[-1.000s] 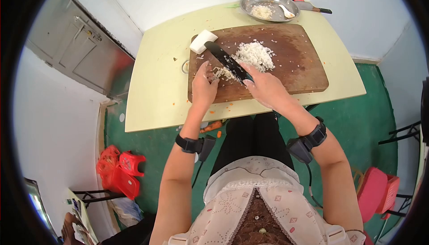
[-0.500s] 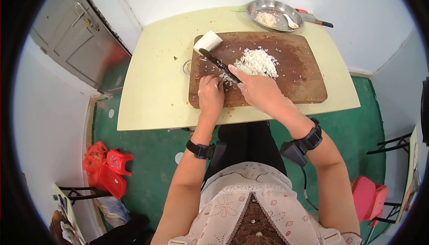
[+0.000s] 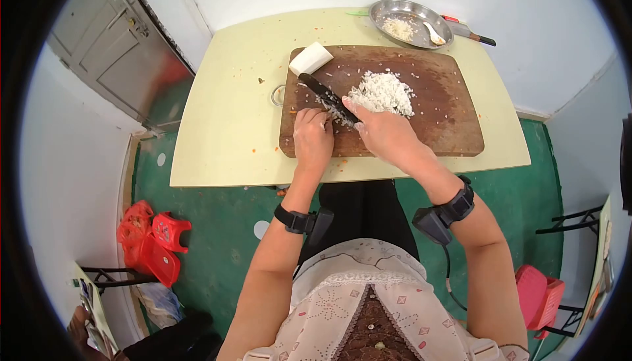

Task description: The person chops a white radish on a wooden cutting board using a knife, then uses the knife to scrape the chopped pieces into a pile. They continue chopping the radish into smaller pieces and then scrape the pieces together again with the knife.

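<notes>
Wooden board (image 3: 421,124) on pale-yellow table (image 3: 230,117) (green floor): right hand (image 3: 385,134) gripping knife (image 3: 329,97), left hand (image 3: 311,138) curled, empty.

No writing, label, brand, number or sign can be read anywhere in the view; every surface in sight is plain or too blurred.

We're looking down on a pale yellow table (image 3: 224,130); a brown wooden cutting board (image 3: 434,120) lies flat on it, taking up the middle; just beyond the board's far edge sits a round metal dish (image 3: 408,13); right beside that dish, past the board's far right corner, lies a dark-handled knife (image 3: 469,31); a small metal ring (image 3: 277,95) rests against the board's left edge; orange scraps (image 3: 253,150) dot the tabletop left of the board.
</notes>
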{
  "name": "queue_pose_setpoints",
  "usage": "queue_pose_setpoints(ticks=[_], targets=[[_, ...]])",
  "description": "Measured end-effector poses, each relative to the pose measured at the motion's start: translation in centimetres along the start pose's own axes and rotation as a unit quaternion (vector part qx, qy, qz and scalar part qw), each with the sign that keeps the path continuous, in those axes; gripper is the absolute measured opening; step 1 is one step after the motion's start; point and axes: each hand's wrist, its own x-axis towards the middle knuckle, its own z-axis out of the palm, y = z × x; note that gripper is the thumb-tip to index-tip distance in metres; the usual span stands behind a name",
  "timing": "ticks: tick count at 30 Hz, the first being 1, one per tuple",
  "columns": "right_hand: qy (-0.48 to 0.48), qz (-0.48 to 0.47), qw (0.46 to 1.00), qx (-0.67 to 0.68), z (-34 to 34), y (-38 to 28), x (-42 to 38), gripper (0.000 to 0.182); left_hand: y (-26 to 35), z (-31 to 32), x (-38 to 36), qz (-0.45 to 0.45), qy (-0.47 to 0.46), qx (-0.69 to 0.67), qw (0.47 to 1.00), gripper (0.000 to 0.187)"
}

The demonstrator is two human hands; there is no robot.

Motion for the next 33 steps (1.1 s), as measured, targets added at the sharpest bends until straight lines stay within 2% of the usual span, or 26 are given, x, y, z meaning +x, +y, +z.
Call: queue_pose_setpoints(ticks=[5,11,14,20,23,26,33], targets=[[0.019,-0.013,1.0,-0.001,-1.1,-0.4,-0.3,0.047,0.1,-0.2,0.1,-0.014,-0.009,-0.015,1.0,0.007],[-0.006,-0.02,1.0,0.001,-1.3,-0.3,-0.1,0.046,-0.1,0.0,-0.1,-0.005,0.003,-0.033,0.999,0.017],[0.009,-0.035,0.999,0.003,-1.6,-0.4,0.0,0.046,0.4,-0.2,-0.1,-0.101,0.02,-0.091,0.991,0.018],[0.0,-0.016,1.0,0.012,-1.4,-0.1,0.0,0.047,-0.2,-0.1,-0.4,-0.039,0.027,0.006,0.999,0.018],[0.007,-0.012,1.0,0.023,-2.2,-0.7,-0.2,0.047,0.3,-0.2,-0.3,-0.042,0.039,0.085,0.995,0.02],[0.004,-0.017,1.0,0.018,-1.0,0.0,-0.1,0.048,0.6,-0.2,-0.2,-0.093,0.017,0.125,0.988,0.022],[0.01,-0.027,0.999,0.027,-1.6,-0.4,-0.2,0.046,-0.4,0.1,-0.3,-0.041,0.004,0.039,0.998,0.014]])
